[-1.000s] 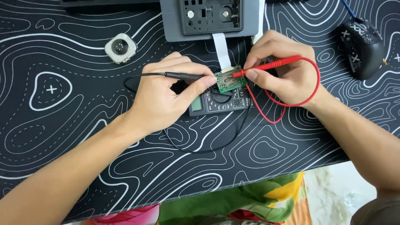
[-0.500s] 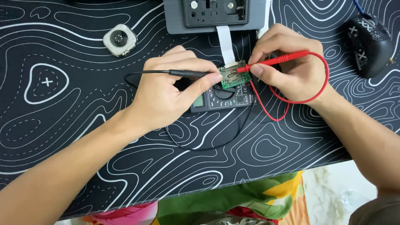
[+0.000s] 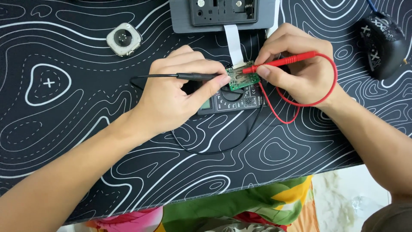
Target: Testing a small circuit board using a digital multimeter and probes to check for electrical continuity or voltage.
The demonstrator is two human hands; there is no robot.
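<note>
The left hand point(image 3: 171, 96) is closed around a black probe point(image 3: 195, 77), pinching it between thumb and fingers so that its tip points right onto a small green circuit board point(image 3: 243, 79). The right hand point(image 3: 296, 64) grips a red probe point(image 3: 281, 62) the same way, fingers curled tight on it, with its tip coming in from the right to meet the same board. The board sits between the two hands, on top of a dark meter point(image 3: 234, 101) that lies flat on the black desk mat point(image 3: 64, 129) with white wavy lines; exactly which spots on the board the two tips touch is too small to tell. A white flat ribbon cable point(image 3: 234, 45) runs from the board's upper edge up to a grey device point(image 3: 223, 15) at the top of the mat. The red wire point(image 3: 317, 99) loops around below the right hand and back to the meter, and the black wire point(image 3: 206, 150) curves under the left hand toward it too. A small square watch body point(image 3: 124, 39) lies face down well to the upper left, and a black computer mouse point(image 3: 382, 38) sits at the far right. Bright patterned cloth point(image 3: 257, 206) shows below the mat's near edge.
</note>
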